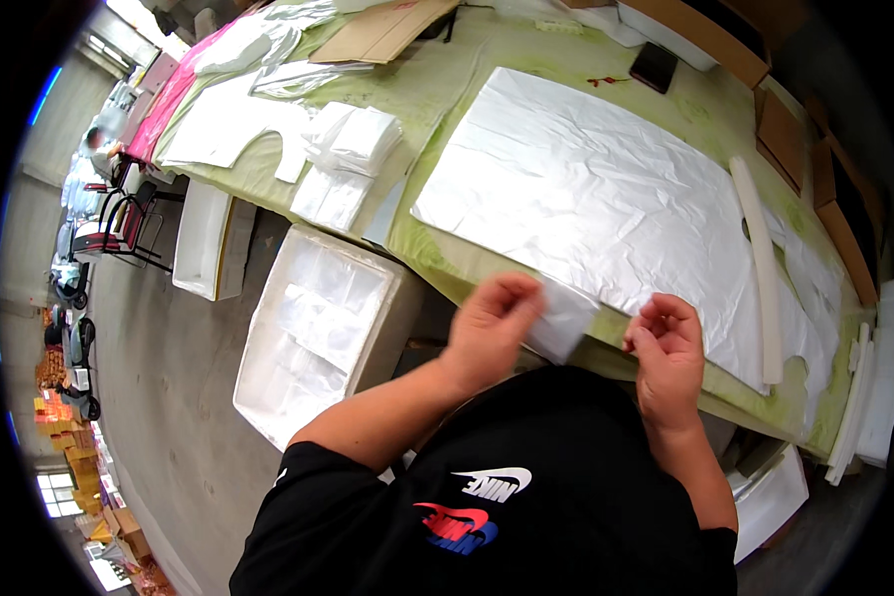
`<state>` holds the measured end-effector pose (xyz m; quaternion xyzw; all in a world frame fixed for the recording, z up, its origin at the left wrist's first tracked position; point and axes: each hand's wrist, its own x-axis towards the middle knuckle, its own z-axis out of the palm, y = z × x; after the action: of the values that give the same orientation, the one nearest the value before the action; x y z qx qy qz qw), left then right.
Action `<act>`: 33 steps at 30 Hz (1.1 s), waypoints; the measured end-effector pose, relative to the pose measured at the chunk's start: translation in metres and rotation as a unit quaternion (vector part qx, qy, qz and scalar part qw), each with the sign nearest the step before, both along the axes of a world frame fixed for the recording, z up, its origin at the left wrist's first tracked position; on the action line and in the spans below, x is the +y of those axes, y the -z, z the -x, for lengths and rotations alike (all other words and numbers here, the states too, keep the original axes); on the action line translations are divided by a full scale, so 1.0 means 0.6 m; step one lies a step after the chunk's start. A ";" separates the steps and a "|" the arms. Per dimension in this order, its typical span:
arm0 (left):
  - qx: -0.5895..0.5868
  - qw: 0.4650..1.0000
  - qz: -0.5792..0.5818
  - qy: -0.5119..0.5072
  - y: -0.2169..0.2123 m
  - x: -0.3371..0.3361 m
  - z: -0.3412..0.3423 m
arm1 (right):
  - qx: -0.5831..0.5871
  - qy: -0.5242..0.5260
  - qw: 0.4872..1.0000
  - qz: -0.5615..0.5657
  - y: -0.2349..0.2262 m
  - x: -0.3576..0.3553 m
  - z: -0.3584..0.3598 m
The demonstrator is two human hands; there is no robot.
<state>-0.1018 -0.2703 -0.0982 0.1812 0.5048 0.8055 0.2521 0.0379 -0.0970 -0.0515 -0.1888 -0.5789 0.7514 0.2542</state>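
Observation:
At the table's near edge, my left hand (497, 323) pinches a small whitish plastic bag (563, 320) between thumb and fingers. The bag hangs just in front of my body. To its right, apart from the bag, my right hand (666, 348) is raised with its fingers curled toward the thumb. Whether anything thin sits in that pinch I cannot make out. Beyond both hands a large sheet of wrinkled white plastic film (576, 179) lies flat on the green-covered table (447, 263).
A white foam box (368, 343) holding clear bags stands left of the table. Stacked bags (353, 144) lie at the table's left. A pale tube (755, 268) rests along the film's right side. A phone (654, 67) and cardboard boxes (844, 199) are farther back.

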 end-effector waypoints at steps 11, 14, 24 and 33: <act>0.158 0.886 0.335 -0.277 -0.056 -0.309 0.449 | -0.051 0.002 0.999 0.000 0.040 0.009 -0.007; 0.183 0.850 0.439 -0.225 -0.038 -0.317 0.485 | -0.058 -0.003 0.998 -0.010 0.038 0.008 -0.003; 0.292 0.730 0.485 -0.383 0.040 -0.276 0.529 | -0.038 0.056 0.993 -0.097 0.023 0.025 -0.033; 0.257 0.819 0.271 -0.435 0.027 -0.295 0.522 | -0.353 0.240 0.640 -0.639 -0.010 0.245 -0.141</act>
<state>-0.4151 -0.4476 -0.1145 0.0674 0.7754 0.5863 -0.2247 0.1224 0.0498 -0.0454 -0.3629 -0.8949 -0.0165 0.2591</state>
